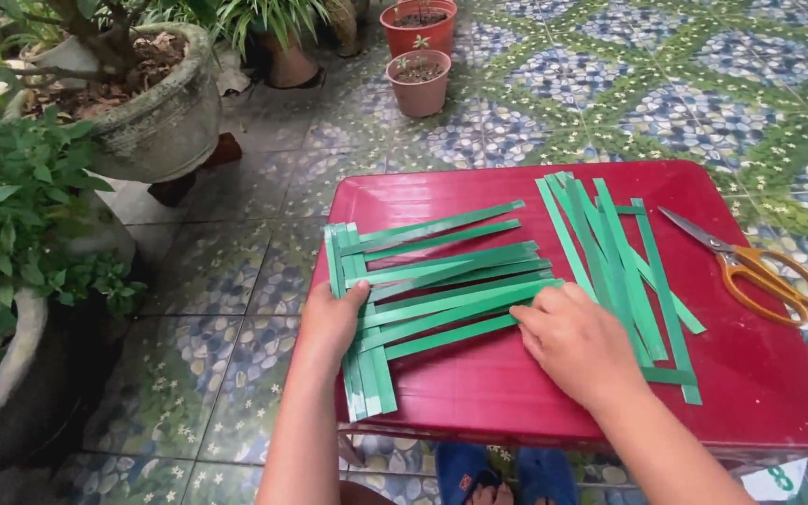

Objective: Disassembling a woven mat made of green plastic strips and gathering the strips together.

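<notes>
A partly woven mat of green strips [432, 281] lies on a red plastic table [535, 383]. Several strips run sideways through upright strips at the mat's left edge. My left hand [329, 323] presses on those upright strips with the thumb on top. My right hand [577, 341] rests flat on the right ends of the lower sideways strips. A loose pile of green strips [614, 262] lies to the right of the mat, partly under my right hand.
Orange-handled scissors [759, 266] lie near the table's right edge. Large stone planters with green plants [156, 112] stand at the left. Two terracotta pots [420, 79] sit behind the table on the patterned tile floor. Blue sandals [507, 472] show below the table.
</notes>
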